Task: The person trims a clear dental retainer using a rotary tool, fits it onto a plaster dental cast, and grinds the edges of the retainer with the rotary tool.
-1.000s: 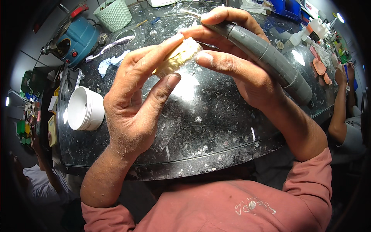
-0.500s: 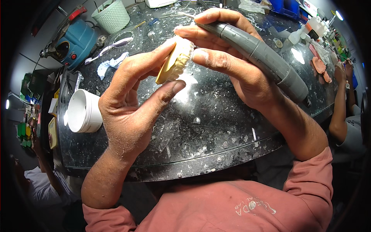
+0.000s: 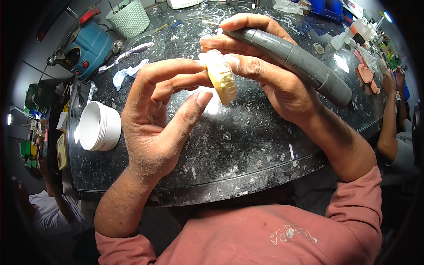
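left hand [image 3: 154, 119] fingers grip yellow dental cast [image 3: 221, 77] | right hand [image 3: 265, 75] fingers clasp grey handpiece [image 3: 300, 59] — dusty worktop [image 3: 247, 145]

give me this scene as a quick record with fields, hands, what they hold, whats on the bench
left hand: holds a yellow plaster cast between fingertips and thumb, above the bench
right hand: grips a grey handheld grinder like a pen, its tip at the cast
bench: dark speckled top, dusted with white bits
left of hands: white tub
far left: blue machine, green basket
right edge: another person's arm
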A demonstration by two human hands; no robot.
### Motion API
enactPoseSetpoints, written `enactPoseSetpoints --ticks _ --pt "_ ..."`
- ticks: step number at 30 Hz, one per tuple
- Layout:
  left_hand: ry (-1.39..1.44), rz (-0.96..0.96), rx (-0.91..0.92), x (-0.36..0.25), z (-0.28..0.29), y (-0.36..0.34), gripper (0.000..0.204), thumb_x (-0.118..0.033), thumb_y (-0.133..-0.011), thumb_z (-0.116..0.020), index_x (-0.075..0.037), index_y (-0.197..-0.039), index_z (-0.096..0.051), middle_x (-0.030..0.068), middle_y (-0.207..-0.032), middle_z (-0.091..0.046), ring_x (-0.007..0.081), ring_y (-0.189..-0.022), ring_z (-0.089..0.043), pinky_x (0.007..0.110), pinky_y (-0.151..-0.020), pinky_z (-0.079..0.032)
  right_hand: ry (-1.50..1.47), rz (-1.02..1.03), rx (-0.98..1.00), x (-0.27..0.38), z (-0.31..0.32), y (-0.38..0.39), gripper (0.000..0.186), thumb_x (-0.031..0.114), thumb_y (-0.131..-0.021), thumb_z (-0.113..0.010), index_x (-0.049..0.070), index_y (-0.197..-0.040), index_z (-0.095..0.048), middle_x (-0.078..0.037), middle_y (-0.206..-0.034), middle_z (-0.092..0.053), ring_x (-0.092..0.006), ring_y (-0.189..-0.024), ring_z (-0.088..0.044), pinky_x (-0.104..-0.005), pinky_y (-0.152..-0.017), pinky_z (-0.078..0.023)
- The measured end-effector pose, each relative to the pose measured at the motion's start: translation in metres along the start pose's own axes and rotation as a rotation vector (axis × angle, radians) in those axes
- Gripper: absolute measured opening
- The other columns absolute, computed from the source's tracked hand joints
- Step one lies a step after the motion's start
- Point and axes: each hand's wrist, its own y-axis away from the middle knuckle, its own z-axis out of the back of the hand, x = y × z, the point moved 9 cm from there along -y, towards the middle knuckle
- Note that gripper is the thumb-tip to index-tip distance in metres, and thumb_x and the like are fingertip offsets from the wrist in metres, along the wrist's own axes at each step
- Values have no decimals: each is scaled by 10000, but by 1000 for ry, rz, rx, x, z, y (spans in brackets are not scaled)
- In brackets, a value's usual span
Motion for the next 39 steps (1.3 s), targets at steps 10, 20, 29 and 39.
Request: enactPoseSetpoints --ticks 10,20,29,39 --pt "11 48 -50 4 0 0 413 4 -824 -656 -17 -1180 -447 150 -1056 -633 161 -1022 -596 282 -907 -455 8 6 15 5 -5 1 446 30 -862 -557 36 -1270 -377 -231 -1229 -533 -276 -1191 -514 -398 -1015 -409" --pt "-16 48 -52 7 1 -1 613 43 -772 -680 21 -1305 -378 142 -1156 -594 189 -1102 -558 325 -972 -424 159 113 42 23 -16 4 482 -92 -824 -553 55 -1248 -376 -239 -1242 -514 -294 -1214 -490 -405 -1034 -413" --pt "-100 -6 -48 1 3 -1 609 47 -764 -678 19 -1307 -405 137 -1217 -562 204 -1139 -537 346 -994 -415 147 61 14 21 -15 3 399 -55 -843 -557 26 -1209 -421 -217 -1204 -548 -259 -1125 -563 -363 -976 -454" --pt "-128 2 49 -4 -7 3 549 -36 -824 -652 58 -1318 -434 175 -1314 -492 216 -1178 -501 345 -1017 -369 102 1 -12 15 -9 3 449 -1 -821 -636 32 -1220 -432 -146 -1090 -607 -209 -1060 -584 -358 -955 -448"
